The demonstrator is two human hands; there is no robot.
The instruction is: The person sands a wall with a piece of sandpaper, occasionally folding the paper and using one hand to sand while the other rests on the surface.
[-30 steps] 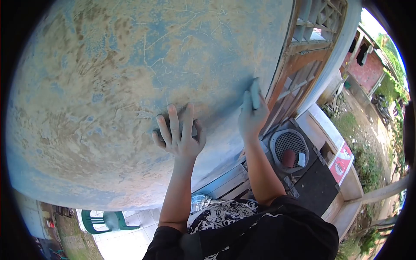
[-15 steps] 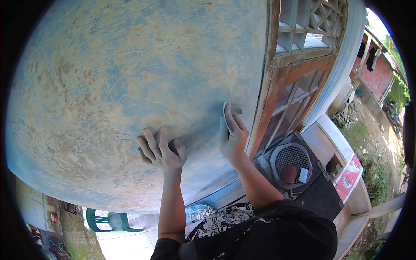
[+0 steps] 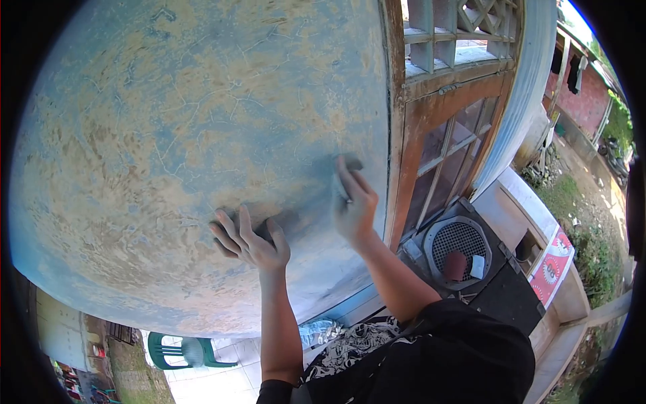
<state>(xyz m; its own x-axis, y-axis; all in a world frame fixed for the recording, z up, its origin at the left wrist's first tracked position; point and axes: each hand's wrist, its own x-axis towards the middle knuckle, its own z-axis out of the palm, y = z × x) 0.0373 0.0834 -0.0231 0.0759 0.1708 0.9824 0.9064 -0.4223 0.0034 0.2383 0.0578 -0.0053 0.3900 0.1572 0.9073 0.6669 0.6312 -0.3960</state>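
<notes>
- Right hand (image 3: 354,210): turned, index finger now leaning up and left instead of pointing straight up.
- Pad (image 3: 339,191): shown edge-on a second ago, now mostly hidden by that hand.
- Left hand (image 3: 264,250): fingers, earlier upright, now slant left.
- Window (image 3: 449,145): further left in view.

The left hand (image 3: 252,244) rests spread fingers on the patchy blue-and-tan wall (image 3: 222,128), while the right hand (image 3: 354,210), slightly blurred, pinches a thin grey sheet (image 3: 355,163) against it near the wooden window frame (image 3: 418,128). Below the window, a reddish roll (image 3: 455,266) and a white piece (image 3: 477,266) lie side by side on a round grille (image 3: 441,244); a green chair (image 3: 161,352) stands on pale tiles (image 3: 210,384) at lower left.
</notes>
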